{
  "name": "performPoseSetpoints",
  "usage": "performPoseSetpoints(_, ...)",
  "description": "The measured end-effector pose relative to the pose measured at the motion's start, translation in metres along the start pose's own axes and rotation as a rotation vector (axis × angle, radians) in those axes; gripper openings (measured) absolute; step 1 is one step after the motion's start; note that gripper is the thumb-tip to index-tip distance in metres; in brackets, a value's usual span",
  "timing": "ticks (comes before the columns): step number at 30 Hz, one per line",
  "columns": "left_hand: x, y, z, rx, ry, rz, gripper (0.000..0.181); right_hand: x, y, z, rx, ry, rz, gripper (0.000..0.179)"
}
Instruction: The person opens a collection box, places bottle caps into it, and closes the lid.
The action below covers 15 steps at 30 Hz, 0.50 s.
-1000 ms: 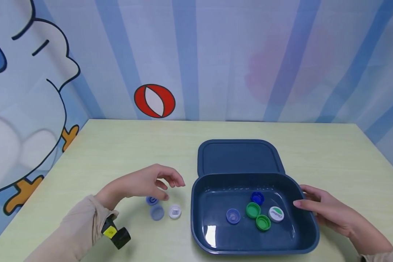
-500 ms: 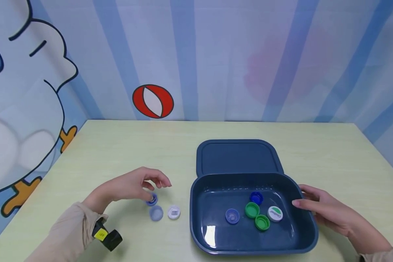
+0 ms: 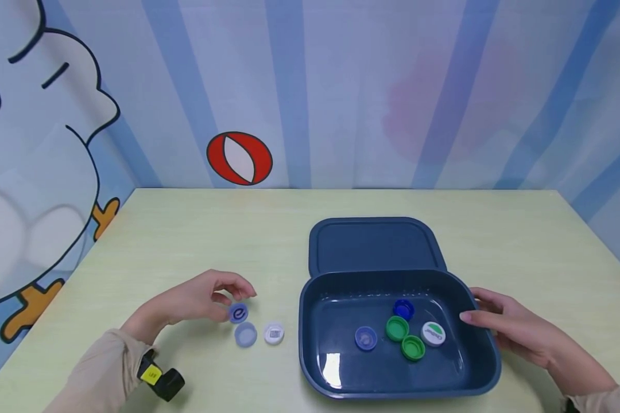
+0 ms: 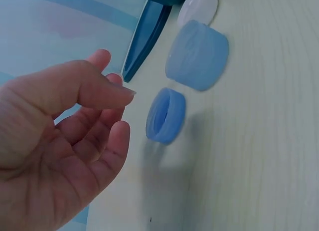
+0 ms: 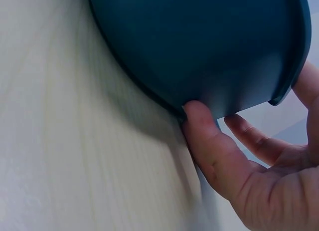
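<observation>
My left hand (image 3: 204, 295) hovers at a blue bottle cap (image 3: 239, 312), its fingers loosely bent. From the left wrist side, a gap shows between the thumb tip and this cap (image 4: 167, 116), so nothing is held. Close by lie a pale blue cap (image 3: 245, 334) and a white cap (image 3: 274, 332) with a printed code. My right hand (image 3: 529, 338) grips the right rim of a dark blue plastic box (image 3: 367, 376), thumb over the edge and fingers outside. Inside are a green-marked white cap (image 3: 433, 334), two green caps (image 3: 397, 328) and two blue caps (image 3: 365, 338).
A flat dark blue lid (image 3: 377, 244) lies on the pale wooden table (image 3: 212, 229) directly behind the box. At the table's far edge stands a striped, cartoon-printed backdrop (image 3: 336, 97).
My left hand has moved left and slightly down from beside the box to the blue cap. The right hand keeps its grip on the box rim.
</observation>
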<state>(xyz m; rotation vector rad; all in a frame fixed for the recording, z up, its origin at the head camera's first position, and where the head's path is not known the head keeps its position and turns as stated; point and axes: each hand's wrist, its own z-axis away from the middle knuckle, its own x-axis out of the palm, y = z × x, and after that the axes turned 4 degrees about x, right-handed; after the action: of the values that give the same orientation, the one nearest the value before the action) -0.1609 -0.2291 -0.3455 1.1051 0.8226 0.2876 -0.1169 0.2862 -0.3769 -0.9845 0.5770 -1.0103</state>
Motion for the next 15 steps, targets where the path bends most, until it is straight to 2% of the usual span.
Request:
performPoseSetpoints(8,-0.003,-0.007,0.003,-0.021,0.007,-0.001,0.046,-0.001,0.001,0.000,-0.002,-0.009,-0.010,0.064)
performPoseSetpoints(15,0.000,-0.012,0.000,-0.036,0.013,-0.025,0.047,-0.001,0.001,-0.001,-0.002,-0.011,0.002,0.065)
